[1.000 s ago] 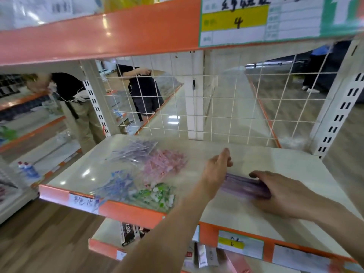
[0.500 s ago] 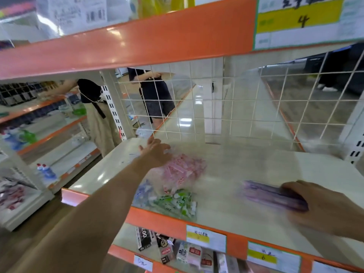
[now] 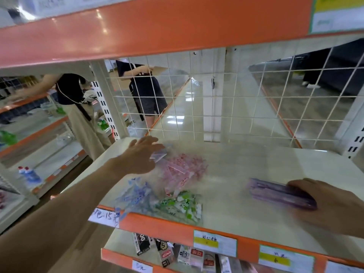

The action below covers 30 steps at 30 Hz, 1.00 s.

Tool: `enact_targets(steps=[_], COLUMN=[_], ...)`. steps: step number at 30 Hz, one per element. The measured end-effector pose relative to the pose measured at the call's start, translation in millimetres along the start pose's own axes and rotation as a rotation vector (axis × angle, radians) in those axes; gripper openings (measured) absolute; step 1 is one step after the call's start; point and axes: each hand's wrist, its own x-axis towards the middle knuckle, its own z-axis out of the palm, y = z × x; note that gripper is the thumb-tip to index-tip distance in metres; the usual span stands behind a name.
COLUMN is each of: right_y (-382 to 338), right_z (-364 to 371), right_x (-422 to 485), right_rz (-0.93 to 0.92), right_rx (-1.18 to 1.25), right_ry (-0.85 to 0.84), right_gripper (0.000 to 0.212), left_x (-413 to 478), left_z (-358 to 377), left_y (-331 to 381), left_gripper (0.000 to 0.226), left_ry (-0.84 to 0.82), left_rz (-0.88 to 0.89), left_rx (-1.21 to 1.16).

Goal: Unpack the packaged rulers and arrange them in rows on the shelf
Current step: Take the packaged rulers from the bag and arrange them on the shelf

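Left hand (image 3: 141, 154) is open, fingers straight & spread, reaching to the rear-left of the shelf (image 3: 256, 164) and lying over a lilac pack (image 3: 160, 154). Whether it touches the plastic I can't tell, since the pic is blurred there.

Right hand (image 3: 325, 203) has its fingers curled over the right end of the purple rulers (image 3: 275, 192). They are a stack lying flat toward the shelf's front right, well apart from the bags. Prob. reason for that hold: pinning the stack so it doesn't slide or fan out while the other hand goes for the next pack (one anchors, one fetches).

The packed ones sit bunched at left: pink pack (image 3: 183, 170) in the middle, blue pack (image 3: 136, 196) & green pack (image 3: 181, 207) at the front edge. Green is just beside pink, and all look sealed.

So approx. one colour is out and the rest are left to unpack. Bare shelf btwn bags and stack leaves room for more rows. The wire grid (image 3: 216, 107) at the back gives a line to square rows against. The next move needs a firm pinch on the slippery bag w/o dragging its neighbours.
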Motion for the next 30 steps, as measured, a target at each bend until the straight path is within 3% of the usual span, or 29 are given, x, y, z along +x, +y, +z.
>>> enact_targets(steps=[4, 12, 14, 17, 19, 23, 27, 30], right_y=[5.0, -1.4, -7.2, -24.2, -32.6, -30.8, -32.5, -31.7], right_z=[0.0, -9.3, -19.0, -22.5, -18.2, -13.8, -10.1, -12.8], right_x=[3.8, 8.2, 11.1, 16.6, 16.0, 12.1, 3.4, 0.1], right_rz=[-0.007, -0.058, -0.047, -0.102, -0.151, -0.157, -0.178, -0.175], right_rx=[-0.048, -0.081, -0.049, -0.07, -0.097, -0.044, 0.067, 0.162], right_ry=[-0.013, -0.039, -0.085, -0.093, -0.104, -0.085, -0.008, -0.044], right_gripper=[0.04, 0.022, 0.021, 0.02, 0.023, 0.043, 0.037, 0.036], left_x=[-13.7, 1.5, 1.0, -4.8, -5.1, -8.4, -9.5, -13.2], left_z=[-7.1, -8.5, -19.9, -33.5, -22.3, 10.6, 21.3, 26.5], left_y=[25.4, 63.3, 78.2, 139.4, 185.3, 255.7, 299.0, 301.8], left_gripper=[0.086, 0.062, 0.052, 0.033, 0.029, 0.022, 0.014, 0.029], left_ry=[-0.224, -0.087, 0.034, 0.133, 0.115, 0.059, 0.113, 0.166], left_rz=[0.129, 0.071, 0.045, -0.034, -0.119, -0.264, -0.337, -0.35], left_rx=[0.267, 0.224, 0.0, -0.774, -1.096, -1.324, -1.417, -1.368])
